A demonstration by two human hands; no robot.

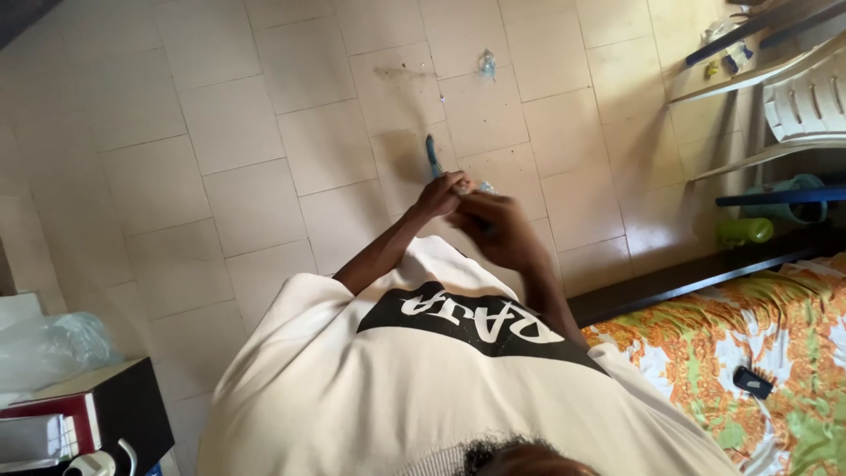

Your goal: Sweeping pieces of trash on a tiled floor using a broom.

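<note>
Head view, the only one: the person looks down over a cream shirt (397, 388) with a black band at both hands, which are raised together in front of the chest above the tiled floor (220, 159). The left hand (441, 195) is clenched around the lower end of a slim blue stick-like thing (433, 157), which pokes up and away from the knuckles; what kind of thing it is cannot be told. The right hand (493, 226) lies just beside the left and touches it, fingers curled, but whether its grip is on the blue thing or on a pale bit (486, 187) at the knuckles cannot be told. As a judgement, the step in hand is close two-handed work at the held end of the blue thing, well clear of any table. A further move calls for the left grip to stay firm while the right fingers work. To the right lie a bed (793, 335) with a flowered sheet and a small black device (752, 382); a white plastic chair (811, 97) stands beyond.
</note>
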